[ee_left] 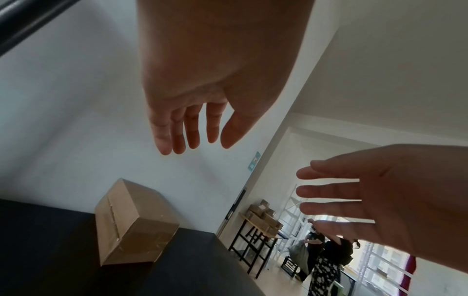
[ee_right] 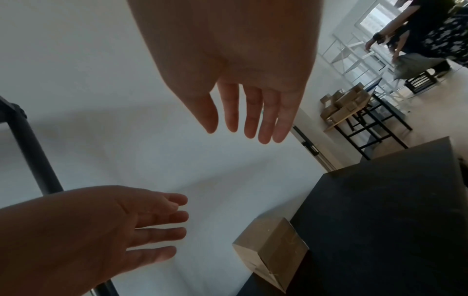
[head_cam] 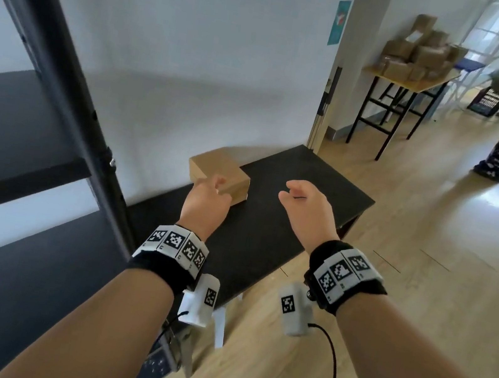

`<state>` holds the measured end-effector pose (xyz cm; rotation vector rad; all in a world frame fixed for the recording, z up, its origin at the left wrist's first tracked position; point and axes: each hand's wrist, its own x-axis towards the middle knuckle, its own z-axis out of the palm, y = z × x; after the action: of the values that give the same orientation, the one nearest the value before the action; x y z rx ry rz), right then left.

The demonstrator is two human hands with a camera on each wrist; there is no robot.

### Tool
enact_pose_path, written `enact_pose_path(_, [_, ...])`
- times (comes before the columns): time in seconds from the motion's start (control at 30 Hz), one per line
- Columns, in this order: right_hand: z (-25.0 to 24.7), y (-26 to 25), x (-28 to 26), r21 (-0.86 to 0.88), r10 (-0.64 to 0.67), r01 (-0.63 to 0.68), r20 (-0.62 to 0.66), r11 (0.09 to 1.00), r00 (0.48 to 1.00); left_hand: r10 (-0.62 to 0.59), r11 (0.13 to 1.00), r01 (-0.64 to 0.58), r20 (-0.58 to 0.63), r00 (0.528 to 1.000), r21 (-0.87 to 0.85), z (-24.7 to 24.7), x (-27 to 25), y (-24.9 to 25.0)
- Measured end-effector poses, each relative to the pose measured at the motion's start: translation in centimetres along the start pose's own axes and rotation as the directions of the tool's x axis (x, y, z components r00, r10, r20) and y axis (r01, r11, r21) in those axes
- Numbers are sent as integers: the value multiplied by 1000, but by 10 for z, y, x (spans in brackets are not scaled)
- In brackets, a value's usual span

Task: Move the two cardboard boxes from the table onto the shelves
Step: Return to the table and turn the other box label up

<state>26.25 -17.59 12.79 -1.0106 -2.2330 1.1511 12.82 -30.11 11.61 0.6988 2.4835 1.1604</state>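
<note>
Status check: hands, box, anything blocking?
Left hand open, right hand open, both empty above the table. One cardboard box on it, untouched. Nothing between hands and box.

Low black table, set against the white wall: one sealed cardboard box lies directly on its top at the wall-side edge, its clear-taped end face showing in the left wrist view. Black metal shelving unit to the left, with dark boards on a dark upright post. Further wooden-topped table on black legs in the adjoining room, on the pale wood floor, carrying a heap of cardboard cartons.
</note>
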Motion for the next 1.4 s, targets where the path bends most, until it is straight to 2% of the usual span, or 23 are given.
enact_pose_path(0.3, [45,27,130,-43,-70,81,212,996,975,-194,981,193,-97,976,-21,37,92,-25])
enact_pose_path(0.5, [75,55,220,-103,-69,120,398,987,915,-336,941,336,-151,930,-24,65,147,-30])
enact_pose_path(0.67, [101,77,267,-160,-15,121,540,980,842,-443,894,448,-161,882,-8,90,172,-41])
enact_pose_path(0.9, [134,90,295,-212,41,142,679,967,733,-554,832,553,-94,827,-47,115,189,-51])
enact_pose_path(1.07, [149,93,296,-196,13,179,707,964,707,-578,814,566,-88,811,-129,124,190,-62])
enact_pose_path(1.13, [149,96,296,-180,16,150,688,972,725,-610,788,582,-126,782,-202,128,188,-65])
enact_pose_path(1.23, [149,101,293,-206,21,159,671,966,742,-700,693,614,-151,698,-378,136,181,-64])
enact_pose_path(1.3, [148,102,286,-221,9,194,682,956,731,-752,622,609,-158,640,-493,142,174,-66])
enact_pose_path(1.4, [145,103,274,-208,-28,246,708,947,706,-765,605,546,-235,599,-580,144,162,-61])
